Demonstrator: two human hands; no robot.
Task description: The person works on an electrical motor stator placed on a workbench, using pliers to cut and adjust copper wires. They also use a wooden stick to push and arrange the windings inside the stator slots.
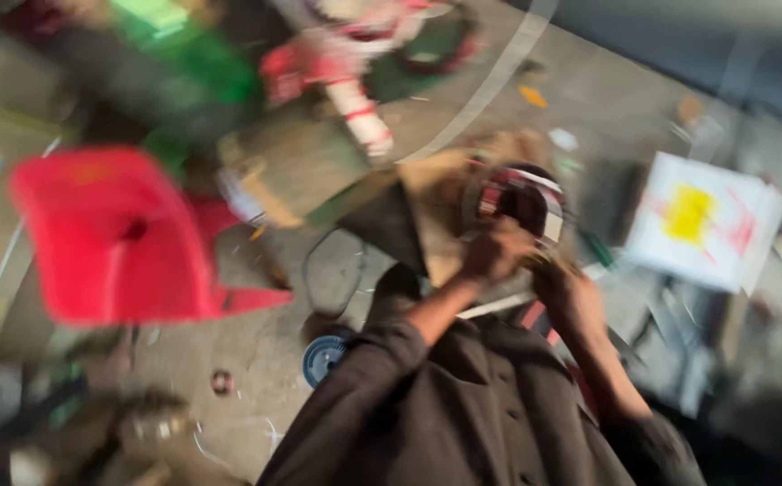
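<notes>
Roughly, by size: red plastic stool (116, 238) at left, open concrete floor (265, 351) beside it; white-and-yellow box (704, 220) at right; round red-white part (519, 205) centre, clasped by left hand (497, 250) and right hand (564, 292); blur hides finger detail.

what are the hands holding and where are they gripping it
Both hands, left and right, grip the near lower edge of a round red-and-white object. Blur hides what it is and exactly how the fingers sit.
</notes>
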